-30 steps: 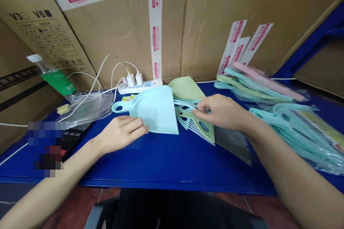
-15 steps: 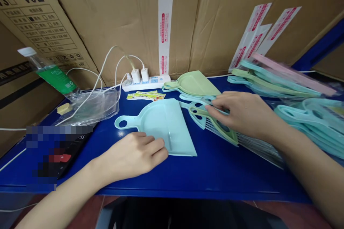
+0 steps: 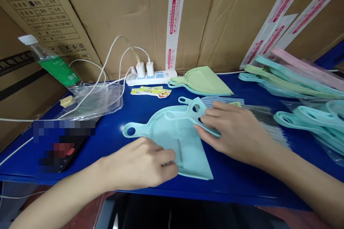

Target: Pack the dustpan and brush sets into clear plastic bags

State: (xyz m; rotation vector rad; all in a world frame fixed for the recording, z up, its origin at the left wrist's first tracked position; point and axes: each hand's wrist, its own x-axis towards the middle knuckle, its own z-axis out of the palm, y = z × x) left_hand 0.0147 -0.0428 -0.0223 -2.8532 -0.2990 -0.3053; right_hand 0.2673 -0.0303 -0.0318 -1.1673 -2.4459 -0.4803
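A light-blue dustpan (image 3: 172, 143) lies on the blue table with its handle to the left. My left hand (image 3: 150, 162) has curled fingers at the pan's near edge; what they hold, if anything, is hidden. My right hand (image 3: 231, 128) grips a light-blue brush (image 3: 185, 114), whose handle reaches over the pan. Behind the hand, more brushes with bristles (image 3: 268, 121) lie on the table, partly covered. A green dustpan (image 3: 208, 80) rests on a light-blue one near the back.
Bagged pink, green and blue pieces (image 3: 290, 75) and light-blue ones (image 3: 309, 121) lie at right. A power strip (image 3: 153, 77), wrappers (image 3: 150, 91), bottle (image 3: 57, 68), plastic bag (image 3: 99, 103) and phone (image 3: 70, 152) are also there. Cardboard boxes (image 3: 134, 10) stand behind.
My right hand has brought a light-blue brush left, so its handle now overlaps the dustpan. The green brush is now mostly hidden behind the hand. The camera view has shifted.
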